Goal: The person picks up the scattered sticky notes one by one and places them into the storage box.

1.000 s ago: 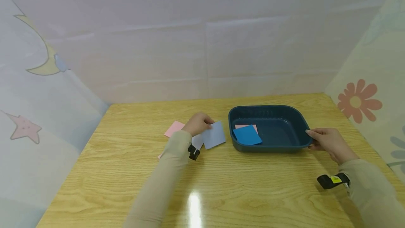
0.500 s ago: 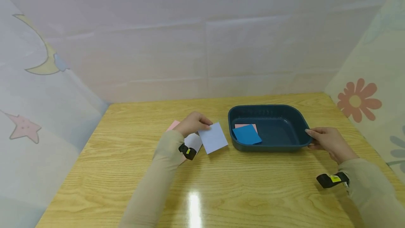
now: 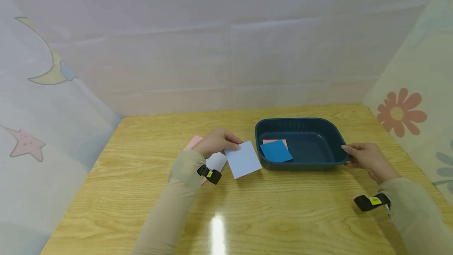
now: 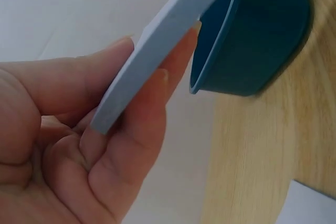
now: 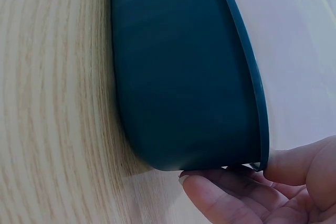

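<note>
Thumb and fingers of my left hand (image 3: 218, 141) pinch a pale lilac paper square (image 3: 243, 160) by its upper left corner, just left of the tray. The left wrist view shows the square edge-on, with the thumb on one face and fingers on the other. My right hand (image 3: 368, 159) grips the right rim of the dark teal tray (image 3: 304, 166), thumb on the rim and fingers beneath it. A blue paper square (image 3: 276, 152) lies in the tray's left end, partly covering a pink square (image 3: 284, 143).
Under my left wrist lie a white paper square (image 3: 216, 162) and a pink square (image 3: 193, 142), both partly hidden by the hand and sleeve. The wooden table (image 3: 283, 211) meets a pale cloth wall (image 3: 226, 70) behind the tray.
My left hand has lifted the lilac square from beside the other papers and brought it slightly right and nearer to me, close to the tray. The right hand and tray have stayed put.
</note>
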Available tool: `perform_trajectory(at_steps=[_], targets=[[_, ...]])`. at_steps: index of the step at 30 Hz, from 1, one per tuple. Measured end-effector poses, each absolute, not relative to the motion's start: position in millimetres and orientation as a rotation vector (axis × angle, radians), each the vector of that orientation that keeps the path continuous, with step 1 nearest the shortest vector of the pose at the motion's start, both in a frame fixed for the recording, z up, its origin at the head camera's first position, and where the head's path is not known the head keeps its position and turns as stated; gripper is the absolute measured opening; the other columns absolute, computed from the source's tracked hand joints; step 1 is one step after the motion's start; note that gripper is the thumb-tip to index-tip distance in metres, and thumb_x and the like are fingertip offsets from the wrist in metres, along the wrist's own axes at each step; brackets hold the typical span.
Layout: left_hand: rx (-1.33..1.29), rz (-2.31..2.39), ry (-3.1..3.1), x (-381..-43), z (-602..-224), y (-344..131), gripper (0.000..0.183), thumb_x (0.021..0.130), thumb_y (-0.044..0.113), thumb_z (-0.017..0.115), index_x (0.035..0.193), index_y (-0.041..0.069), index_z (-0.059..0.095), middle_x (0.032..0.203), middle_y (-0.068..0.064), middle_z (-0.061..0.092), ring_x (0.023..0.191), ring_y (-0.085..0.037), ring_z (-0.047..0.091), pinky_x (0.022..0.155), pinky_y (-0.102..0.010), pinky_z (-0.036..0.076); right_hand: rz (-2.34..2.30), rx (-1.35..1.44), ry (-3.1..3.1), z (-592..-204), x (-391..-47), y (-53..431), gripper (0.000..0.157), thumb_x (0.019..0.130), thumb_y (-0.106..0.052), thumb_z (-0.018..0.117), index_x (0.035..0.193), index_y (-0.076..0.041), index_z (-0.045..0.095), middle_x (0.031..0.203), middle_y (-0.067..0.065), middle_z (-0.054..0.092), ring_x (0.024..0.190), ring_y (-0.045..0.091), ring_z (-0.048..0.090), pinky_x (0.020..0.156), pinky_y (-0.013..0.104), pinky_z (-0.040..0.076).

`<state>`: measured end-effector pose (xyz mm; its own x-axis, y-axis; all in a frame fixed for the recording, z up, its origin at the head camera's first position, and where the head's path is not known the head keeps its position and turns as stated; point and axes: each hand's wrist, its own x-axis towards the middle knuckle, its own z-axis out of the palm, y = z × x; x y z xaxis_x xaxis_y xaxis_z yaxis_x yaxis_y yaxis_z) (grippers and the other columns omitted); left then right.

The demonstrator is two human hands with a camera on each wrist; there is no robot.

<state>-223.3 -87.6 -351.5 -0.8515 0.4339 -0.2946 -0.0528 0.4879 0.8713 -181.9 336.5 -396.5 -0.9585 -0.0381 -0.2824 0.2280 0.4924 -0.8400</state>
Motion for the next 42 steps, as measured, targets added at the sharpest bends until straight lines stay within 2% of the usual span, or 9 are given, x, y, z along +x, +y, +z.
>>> perform_trajectory(at_steps=[12,30,42], targets=[[0.323,1.347,2.223,-223,-354,-77,0.028,0.092,0.005,0.066,0.119,-0.001,0.068,0.107,-0.012,0.069,0.081,-0.017,0.065,0.067,-0.029,0.054,-1.448,0.169,2.484,-397,-180,335,0.056,0.106,-0.020,0.037,0.134,0.028,0.030,0.087,0.003,0.066,0.071,0.006,0.066,0.070,0.030,0.057],[0.321,1.312,2.233,-230,-347,-63,0.027,0.093,0.003,0.064,0.119,-0.004,0.067,0.111,-0.016,0.067,0.084,-0.021,0.067,0.071,-0.032,0.056,-1.463,0.176,2.476,-397,-182,336,0.055,0.106,-0.019,0.038,0.134,0.028,0.029,0.087,0.003,0.067,0.071,0.005,0.066,0.071,0.030,0.058],[0.389,1.302,2.236,-234,-338,-49,0.025,0.092,0.003,0.064,0.116,-0.003,0.069,0.107,-0.014,0.068,0.082,-0.019,0.064,0.068,-0.029,0.054,-1.467,0.179,2.470,-396,-182,337,0.055,0.106,-0.018,0.038,0.134,0.028,0.029,0.088,0.000,0.064,0.071,0.001,0.064,0.070,0.028,0.057]])
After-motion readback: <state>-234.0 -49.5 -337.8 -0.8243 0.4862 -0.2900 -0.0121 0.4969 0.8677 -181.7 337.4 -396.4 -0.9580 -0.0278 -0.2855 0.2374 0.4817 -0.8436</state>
